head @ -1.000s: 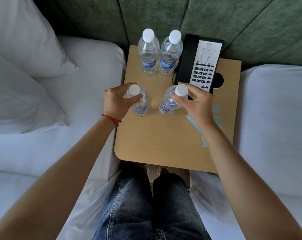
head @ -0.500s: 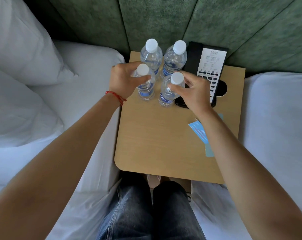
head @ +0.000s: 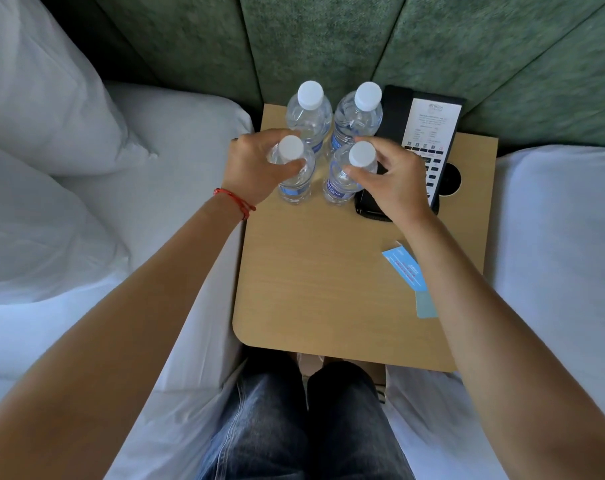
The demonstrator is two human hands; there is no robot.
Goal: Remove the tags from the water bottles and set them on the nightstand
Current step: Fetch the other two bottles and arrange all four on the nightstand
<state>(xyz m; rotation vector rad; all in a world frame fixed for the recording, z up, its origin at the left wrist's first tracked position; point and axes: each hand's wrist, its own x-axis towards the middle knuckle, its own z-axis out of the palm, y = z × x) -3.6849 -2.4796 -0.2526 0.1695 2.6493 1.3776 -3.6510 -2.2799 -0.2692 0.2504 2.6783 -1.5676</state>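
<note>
Several clear water bottles with white caps and blue labels stand upright at the back of the wooden nightstand (head: 315, 289). My left hand (head: 256, 164) grips the front left bottle (head: 296, 183) around its neck. My right hand (head: 394, 181) grips the front right bottle (head: 339, 187) just under its cap. Behind them stand the back left bottle (head: 309, 114) and the back right bottle (head: 358, 117), close together and untouched. Two light blue paper tags (head: 406, 268) lie flat on the nightstand's right side, partly hidden by my right forearm.
A black telephone (head: 432, 133) with a white keypad card lies at the back right, beside a round hole (head: 453, 180) in the top. White beds flank the nightstand, with pillows (head: 44, 98) on the left. A green padded wall (head: 329, 39) is behind. My legs in jeans are below.
Both hands slid the two front bottles back across the nightstand until they stand right in front of the back pair. The grips stayed the same.
</note>
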